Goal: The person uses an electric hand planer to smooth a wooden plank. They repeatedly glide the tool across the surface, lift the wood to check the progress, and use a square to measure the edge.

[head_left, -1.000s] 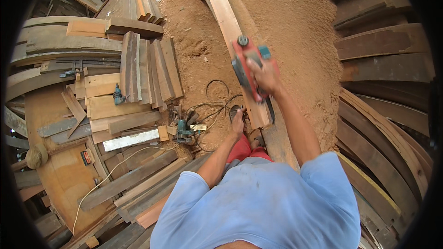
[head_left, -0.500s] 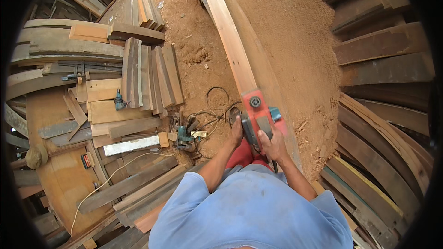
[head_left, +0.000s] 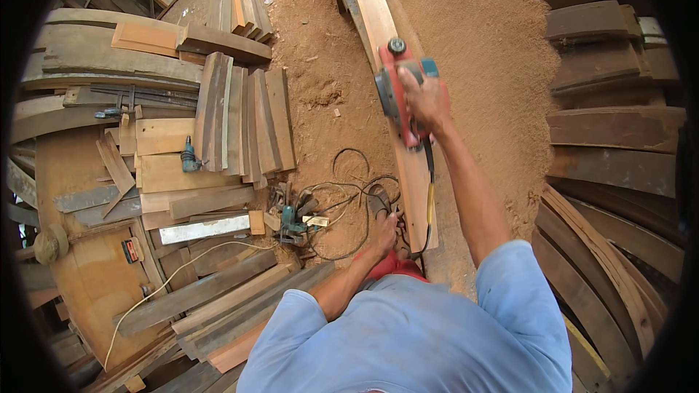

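Observation:
My right hand (head_left: 427, 102) is closed round the handle of a red electric planer (head_left: 397, 113) with a dark side plate and a teal part. The planer rests on a long pale board (head_left: 413, 196), partway along its length. A black power cord (head_left: 430, 175) trails from the planer's rear down beside the board. Near the board's closest end, my left hand (head_left: 384, 233) hangs low with its fingers curled in. Dark cord lies close to those fingers, but what they grip is too small to make out. My foot (head_left: 378, 200) shows just beyond this hand.
Sawdust covers the ground (head_left: 473, 51). Stacked planks (head_left: 247, 120) fill the left side, with a teal drill (head_left: 189, 156) on them. Another teal power tool (head_left: 291, 225) sits by looped cords (head_left: 335, 256). Curved dark boards (head_left: 611, 127) are piled along the right.
My right hand has pushed the planer forward along the board, away from my body, baring the near end. My left hand has come off the planer and dropped lower.

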The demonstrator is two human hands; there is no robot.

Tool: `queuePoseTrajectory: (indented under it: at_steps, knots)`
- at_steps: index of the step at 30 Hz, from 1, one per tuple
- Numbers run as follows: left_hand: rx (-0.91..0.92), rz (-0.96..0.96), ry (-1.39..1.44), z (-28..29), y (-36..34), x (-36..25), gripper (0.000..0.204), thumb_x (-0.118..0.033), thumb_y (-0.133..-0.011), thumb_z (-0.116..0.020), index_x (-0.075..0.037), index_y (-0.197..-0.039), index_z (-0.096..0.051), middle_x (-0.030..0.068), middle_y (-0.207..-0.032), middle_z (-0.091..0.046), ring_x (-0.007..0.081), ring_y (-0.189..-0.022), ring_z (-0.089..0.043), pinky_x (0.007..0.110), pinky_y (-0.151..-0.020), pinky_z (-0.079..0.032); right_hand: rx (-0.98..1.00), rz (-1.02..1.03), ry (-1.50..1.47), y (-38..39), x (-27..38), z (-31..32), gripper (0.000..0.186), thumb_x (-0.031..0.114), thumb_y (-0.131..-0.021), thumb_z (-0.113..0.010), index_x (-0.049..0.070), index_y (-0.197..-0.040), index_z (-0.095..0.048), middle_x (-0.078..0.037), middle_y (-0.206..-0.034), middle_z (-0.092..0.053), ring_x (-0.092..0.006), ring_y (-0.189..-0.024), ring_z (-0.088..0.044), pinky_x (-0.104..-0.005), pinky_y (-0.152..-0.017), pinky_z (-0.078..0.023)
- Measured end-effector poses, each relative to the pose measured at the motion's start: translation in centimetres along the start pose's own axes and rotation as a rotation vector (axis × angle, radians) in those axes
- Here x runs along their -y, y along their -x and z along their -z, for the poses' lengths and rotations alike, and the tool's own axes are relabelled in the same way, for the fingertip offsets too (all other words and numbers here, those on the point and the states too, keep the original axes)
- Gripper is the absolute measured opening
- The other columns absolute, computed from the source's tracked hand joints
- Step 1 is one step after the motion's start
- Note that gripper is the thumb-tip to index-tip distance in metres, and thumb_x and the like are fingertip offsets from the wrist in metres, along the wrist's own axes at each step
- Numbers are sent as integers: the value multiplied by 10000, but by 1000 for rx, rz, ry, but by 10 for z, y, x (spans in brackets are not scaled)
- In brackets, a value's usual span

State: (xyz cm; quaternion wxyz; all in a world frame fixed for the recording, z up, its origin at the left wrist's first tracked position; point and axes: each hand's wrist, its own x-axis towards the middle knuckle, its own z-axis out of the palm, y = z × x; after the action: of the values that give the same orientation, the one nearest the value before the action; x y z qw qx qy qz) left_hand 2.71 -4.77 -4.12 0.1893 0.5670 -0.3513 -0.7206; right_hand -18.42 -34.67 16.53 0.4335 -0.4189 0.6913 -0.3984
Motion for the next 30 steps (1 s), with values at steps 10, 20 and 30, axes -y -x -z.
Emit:
queuePoseTrajectory:
  at_steps: [10,20,30]
  knots:
    - [8,-116,-239,17,-16,-27,579,-430,-1131,-322,-2,-1410,-595,171,-1117,-678,232,-1019,-625,349,-912,-484,20,-16,3,-94,41,9,671,618,-970,-623,-12,-748,-684,-103,-701,-654,-209,-628,-620,-386,-592,-498]
    - [-253,-286,-356,28,-61,-179,650,-435,-1011,-611,-2,-1484,-508,271,-1311,-617,334,-1190,-604,420,-1045,-472,127,-126,-359,109,-62,83,414,470,-1019,-597,60,-997,-649,43,-644,-513,-63,-524,-477,-258,-484,-394]
    - [-375,-287,-446,-5,-117,-211,735,-382,-884,-737,-16,-1480,-510,280,-1247,-649,369,-1185,-633,459,-1006,-493,-16,-458,-186,292,-150,131,472,495,-954,-680,25,-997,-656,13,-665,-554,-78,-545,-506,-264,-508,-420]
